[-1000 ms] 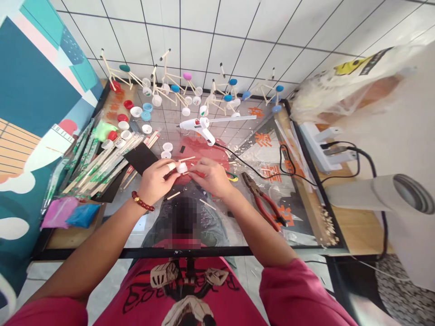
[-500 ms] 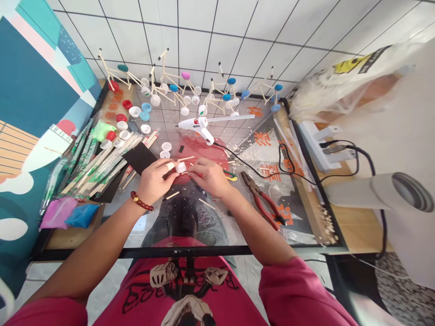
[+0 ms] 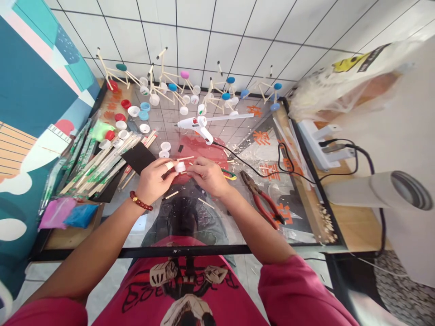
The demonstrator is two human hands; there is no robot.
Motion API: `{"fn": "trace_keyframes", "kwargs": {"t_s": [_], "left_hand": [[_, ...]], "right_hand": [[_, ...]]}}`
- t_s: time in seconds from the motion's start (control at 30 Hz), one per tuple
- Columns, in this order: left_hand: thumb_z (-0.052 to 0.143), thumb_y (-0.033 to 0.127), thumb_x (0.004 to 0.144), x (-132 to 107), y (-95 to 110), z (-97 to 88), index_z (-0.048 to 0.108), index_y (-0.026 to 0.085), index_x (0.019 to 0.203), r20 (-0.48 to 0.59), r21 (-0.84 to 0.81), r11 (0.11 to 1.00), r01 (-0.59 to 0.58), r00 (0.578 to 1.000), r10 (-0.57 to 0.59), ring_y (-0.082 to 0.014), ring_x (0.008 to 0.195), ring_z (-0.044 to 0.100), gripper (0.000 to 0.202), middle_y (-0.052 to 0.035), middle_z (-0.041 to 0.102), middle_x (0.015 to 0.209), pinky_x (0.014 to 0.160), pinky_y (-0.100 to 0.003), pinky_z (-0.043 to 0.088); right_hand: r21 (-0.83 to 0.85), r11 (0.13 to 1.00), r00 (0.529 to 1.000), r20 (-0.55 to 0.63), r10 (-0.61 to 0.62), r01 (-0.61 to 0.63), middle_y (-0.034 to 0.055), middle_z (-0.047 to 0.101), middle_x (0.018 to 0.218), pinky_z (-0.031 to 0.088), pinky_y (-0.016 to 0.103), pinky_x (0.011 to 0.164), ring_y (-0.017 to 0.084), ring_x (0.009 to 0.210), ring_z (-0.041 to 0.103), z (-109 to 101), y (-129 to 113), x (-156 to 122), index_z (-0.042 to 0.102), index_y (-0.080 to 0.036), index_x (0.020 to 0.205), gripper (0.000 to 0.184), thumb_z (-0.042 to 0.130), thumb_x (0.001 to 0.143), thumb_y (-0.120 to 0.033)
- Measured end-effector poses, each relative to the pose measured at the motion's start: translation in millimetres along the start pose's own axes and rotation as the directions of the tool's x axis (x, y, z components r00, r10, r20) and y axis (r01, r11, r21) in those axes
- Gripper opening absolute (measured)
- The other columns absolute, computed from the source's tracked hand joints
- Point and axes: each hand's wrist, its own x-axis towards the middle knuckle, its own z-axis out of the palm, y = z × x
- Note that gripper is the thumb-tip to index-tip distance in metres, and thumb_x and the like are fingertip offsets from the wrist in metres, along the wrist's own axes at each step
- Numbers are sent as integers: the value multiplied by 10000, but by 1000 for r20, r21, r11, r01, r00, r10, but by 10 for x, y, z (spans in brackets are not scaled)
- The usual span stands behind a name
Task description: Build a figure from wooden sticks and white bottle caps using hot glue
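Observation:
Between the thumb and fingers of my left hand (image 3: 156,177) is a small white bottle cap (image 3: 180,167), held over the glass table. My right hand (image 3: 208,175) is pinched closed just right of the cap, its fingertips almost touching it. A thin pale bit shows at those fingertips, too small to name surely. Behind the cap is a short wooden stick (image 3: 186,158). More cut sticks lie nearer me, one with a dark tip (image 3: 172,194). Beyond my hands lies a white glue gun (image 3: 197,126) with a glue stick in its back.
Red-handled pliers (image 3: 263,199) lie to the right, beside the glue gun's black cord (image 3: 244,163). Wrapped chopsticks (image 3: 98,167), black sheets (image 3: 139,157) and loose caps (image 3: 145,107) crowd the left. Stick-and-cap figures (image 3: 163,81) stand along the back wall. A yellow-green cutter (image 3: 230,175) is by my right hand.
Both hands keep almost the same pose around the white cap. The whole view has shifted very slightly; nothing is visibly picked up or let go.

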Motion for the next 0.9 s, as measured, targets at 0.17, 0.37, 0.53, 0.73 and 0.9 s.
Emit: {"fn": "trace_keyframes", "kwargs": {"t_s": [0.17,0.37,0.53,0.73,0.9], "left_hand": [[619,251,897,1,-1,3,737,210,1071,-17,-11,1000,-4,1000,4,-222,1009,714,214,-81,746,1108,937,-362,574],[621,247,901,7,4,-3,730,200,1061,-27,-23,999,-27,999,27,-221,1024,712,200,-86,740,1108,945,-356,570],[613,249,908,3,-4,-1,725,201,1068,-14,-26,999,-28,1000,28,-226,1046,707,201,-87,733,1125,963,-358,563],[626,233,903,-2,-14,1,723,182,1077,-25,-25,999,-43,999,43,-234,1028,713,206,-102,730,1126,941,-366,576],[619,207,905,2,-7,0,725,180,1086,-14,-31,999,-40,999,40,-234,1025,714,211,-103,728,1130,947,-380,579]], "right_hand": [[-9,999,999,-14,31,-31,69,680,955,467,293,807,193,885,624,-141,-22,-1,750,-222,1095,204,603,957,-250],[-38,990,983,-131,132,-138,76,683,969,479,303,792,207,904,633,-326,-36,-83,747,-224,1097,234,562,955,-201],[-154,981,984,-149,96,-119,80,667,948,448,352,836,220,914,593,-246,84,-182,771,-238,1024,278,519,943,-154],[-265,964,995,-93,-29,3,69,632,954,391,374,865,222,937,535,-198,155,-169,778,-265,1033,339,531,888,-83],[-297,951,974,-226,18,-86,81,634,958,384,375,844,230,932,526,-201,139,-160,763,-226,1056,339,519,876,-76]]}}
